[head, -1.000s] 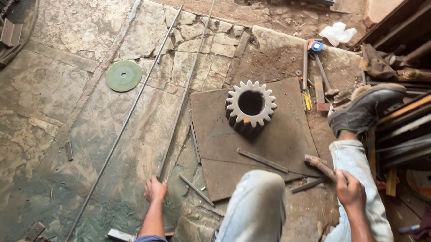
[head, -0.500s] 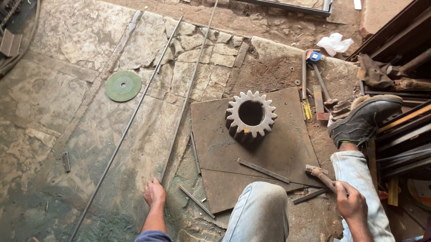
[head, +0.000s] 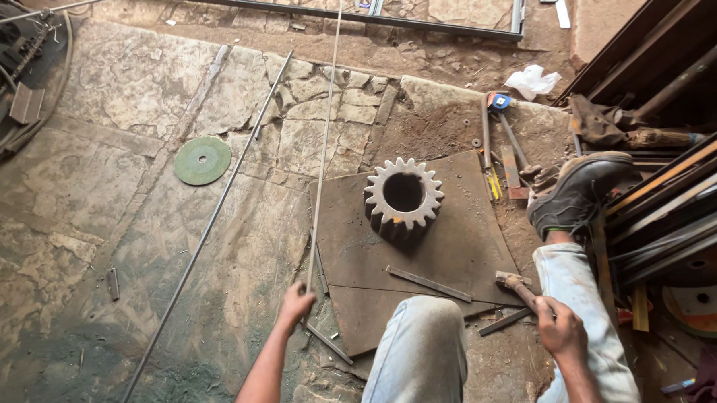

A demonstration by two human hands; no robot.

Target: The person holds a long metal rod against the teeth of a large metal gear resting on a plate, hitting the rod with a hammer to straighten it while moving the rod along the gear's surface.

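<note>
I sit on a stone floor with my legs stretched out. My left hand (head: 295, 303) grips the near end of a long thin steel rod (head: 324, 146) that runs away across the floor. My right hand (head: 559, 330) is closed around the handle of a hammer (head: 513, 282), whose head rests near the edge of a flat rusty steel plate (head: 449, 254). A large toothed gear (head: 403, 195) stands upright on that plate, ahead of my knee.
A second long rod (head: 207, 240) lies to the left. A green grinding disc (head: 202, 160) rests on the stone. Short flat bars (head: 428, 283) lie on the plate. Hand tools (head: 505, 139) sit beyond it. Stacked metal bars (head: 681, 203) line the right side, by my boot (head: 576, 192).
My left hand has shifted right from flat on the floor and closed on the end of the thin rod. The view has tilted slightly; my right hand still holds the hammer.
</note>
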